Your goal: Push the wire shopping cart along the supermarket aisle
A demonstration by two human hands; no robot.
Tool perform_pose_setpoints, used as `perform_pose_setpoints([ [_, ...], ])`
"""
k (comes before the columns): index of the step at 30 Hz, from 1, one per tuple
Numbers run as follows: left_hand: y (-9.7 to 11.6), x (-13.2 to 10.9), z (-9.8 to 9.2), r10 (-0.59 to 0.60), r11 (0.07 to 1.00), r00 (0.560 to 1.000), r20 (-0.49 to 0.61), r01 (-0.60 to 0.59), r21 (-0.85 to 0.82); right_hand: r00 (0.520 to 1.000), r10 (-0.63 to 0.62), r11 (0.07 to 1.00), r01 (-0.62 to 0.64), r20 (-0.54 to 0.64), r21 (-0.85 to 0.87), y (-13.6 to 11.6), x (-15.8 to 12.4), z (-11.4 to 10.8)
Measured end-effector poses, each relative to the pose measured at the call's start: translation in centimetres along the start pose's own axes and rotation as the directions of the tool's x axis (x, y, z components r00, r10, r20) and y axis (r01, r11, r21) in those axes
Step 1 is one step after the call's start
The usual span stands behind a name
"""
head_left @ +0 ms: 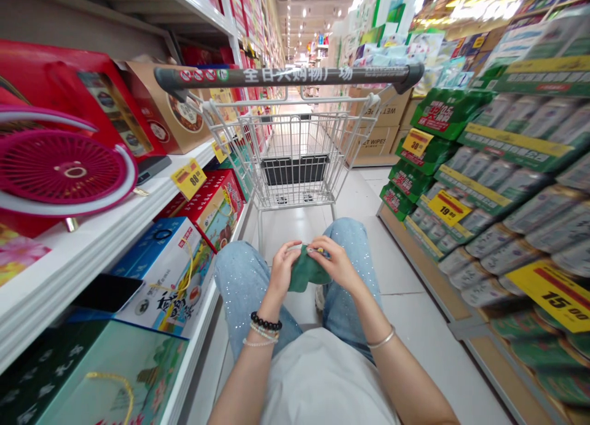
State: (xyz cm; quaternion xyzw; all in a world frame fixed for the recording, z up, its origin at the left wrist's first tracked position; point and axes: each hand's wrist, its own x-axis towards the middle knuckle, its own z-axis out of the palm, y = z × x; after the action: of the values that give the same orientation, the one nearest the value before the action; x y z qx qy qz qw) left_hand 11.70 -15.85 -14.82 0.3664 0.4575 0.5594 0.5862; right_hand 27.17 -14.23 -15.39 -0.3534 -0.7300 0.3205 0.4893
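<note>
Both of my hands hold a soft green cloth item [306,270] in front of my lap, its exact kind unclear. My left hand [283,268] pinches its left side, with dark and pale beaded bracelets [265,329] on the wrist. My right hand [336,262] grips its upper right edge, and a thin silver bangle [381,337] circles that wrist. A small yellowish spot shows by my right fingertips, too small to identify. Below the cloth lie my knees in sparkly blue jeans [350,259].
Ahead stands a wire shopping cart [295,166] with a grey printed handle [288,76]. Shelves of boxed goods and a pink fan [59,166] line the left. Stacked green-and-white packs [511,166] with yellow price tags line the right, beyond a tiled aisle floor [415,314].
</note>
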Motion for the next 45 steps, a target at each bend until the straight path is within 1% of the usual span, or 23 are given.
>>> perform_pose_setpoints([
  [2, 0.0, -0.1, 0.2, -0.022, 1.0, 1.0, -0.009, 0.022, 0.003, 0.999, 0.037, 0.999, -0.037, -0.033, 0.014, 0.1, 0.2, 0.0],
  [4, -0.1, 0.0, 0.5, -0.016, 1.0, 0.999, -0.028, 0.016, 0.014, 0.997, 0.069, 0.997, -0.068, -0.041, 0.025, 0.1, 0.2, 0.0],
  [8, -0.4, 0.6, 0.6, 0.065, 0.996, 0.994, -0.082, -0.06, 0.062, 0.994, 0.102, 0.992, -0.098, -0.046, 0.078, -0.2, -0.1, 0.0],
  [10, -0.3, 0.8, 0.6, 0.108, 0.991, 0.989, -0.098, -0.099, 0.094, 0.988, 0.15, 0.981, -0.146, -0.029, 0.124, -0.3, -0.2, 0.0],
  [13, 0.3, 0.8, 0.8, 0.159, 0.978, 0.985, -0.061, -0.149, 0.143, 0.974, 0.227, 0.959, -0.223, -0.002, 0.173, -0.4, -0.2, 0.1],
  [16, 1.1, 0.4, 1.3, 0.218, 0.961, 0.976, -0.02, -0.211, 0.18, 0.962, 0.267, 0.949, -0.25, -0.066, 0.195, -0.3, 0.0, 0.4],
  [18, 1.5, 0.0, 1.7, 0.241, 0.953, 0.97, -0.018, -0.233, 0.193, 0.957, 0.266, 0.949, -0.238, -0.117, 0.209, -0.2, 0.1, 0.6],
  [21, 1.7, -0.4, 1.9, 0.242, 0.951, 0.97, -0.012, -0.235, 0.201, 0.955, 0.244, 0.955, -0.207, -0.166, 0.212, -0.1, 0.1, 0.9],
  [25, 1.7, -0.6, 1.7, 0.265, 0.932, 0.964, 0.023, -0.262, 0.249, 0.954, 0.228, 0.966, -0.197, -0.194, 0.168, -0.1, 0.0, 0.6],
  [27, 1.8, -0.5, 1.4, 0.268, 0.916, 0.961, 0.068, -0.276, 0.293, 0.968, 0.186, 0.977, -0.166, -0.166, 0.131, -0.2, 0.2, 0.1],
  [29, 2.0, -0.3, 1.0, 0.235, 0.916, 0.965, 0.115, -0.259, 0.307, 0.988, 0.125, 0.99, -0.119, -0.089, 0.069, -0.3, 0.6, -0.5],
  [31, 2.3, 0.0, 0.3, 0.159, 0.938, 0.975, 0.156, -0.198, 0.285, 0.998, 0.063, 0.998, -0.064, -0.022, -0.006, -0.5, 1.0, -1.0],
  [32, 2.4, 0.1, -0.2, 0.115, 0.948, 0.978, 0.176, -0.161, 0.274, 0.999, 0.035, 0.999, -0.036, -0.017, -0.034, -0.5, 1.2, -1.1],
  [34, 2.6, 0.4, -1.5, 0.025, 0.952, 0.971, 0.24, -0.097, 0.29, 0.999, 0.008, 0.999, -0.011, -0.05, -0.048, -0.5, 1.6, -1.2],
  [35, 2.5, 0.5, -2.2, -0.017, 0.944, 0.959, 0.282, -0.078, 0.322, 0.997, 0.016, 0.999, -0.019, -0.074, -0.036, -0.5, 1.8, -1.2],
  [37, 2.3, 0.7, -3.8, -0.113, 0.912, 0.925, 0.363, -0.048, 0.407, 0.989, 0.068, 0.998, -0.068, -0.128, 0.003, -0.3, 2.1, -1.3],
  [38, 2.1, 0.7, -4.5, -0.14, 0.9, 0.919, 0.368, -0.036, 0.433, 0.984, 0.098, 0.995, -0.096, -0.15, 0.02, -0.3, 2.2, -1.3],
  [39, 2.0, 0.8, -5.1, -0.132, 0.9, 0.929, 0.345, -0.034, 0.435, 0.978, 0.121, 0.993, -0.117, -0.172, 0.032, -0.2, 2.3, -1.5],
  [41, 1.8, 0.8, -5.8, -0.046, 0.925, 0.966, 0.256, -0.055, 0.375, 0.967, 0.141, 0.99, -0.136, -0.211, 0.037, 0.1, 2.5, -1.7],
  [43, 1.7, 0.8, -5.7, 0.054, 0.965, 0.988, 0.147, -0.089, 0.247, 0.959, 0.143, 0.99, -0.139, -0.244, 0.034, 0.5, 2.8, -1.7],
  [45, 1.7, 1.1, -5.0, 0.092, 0.987, 0.993, 0.067, -0.1, 0.122, 0.949, 0.16, 0.987, -0.151, -0.271, 0.054, 1.1, 3.2, -1.5],
])
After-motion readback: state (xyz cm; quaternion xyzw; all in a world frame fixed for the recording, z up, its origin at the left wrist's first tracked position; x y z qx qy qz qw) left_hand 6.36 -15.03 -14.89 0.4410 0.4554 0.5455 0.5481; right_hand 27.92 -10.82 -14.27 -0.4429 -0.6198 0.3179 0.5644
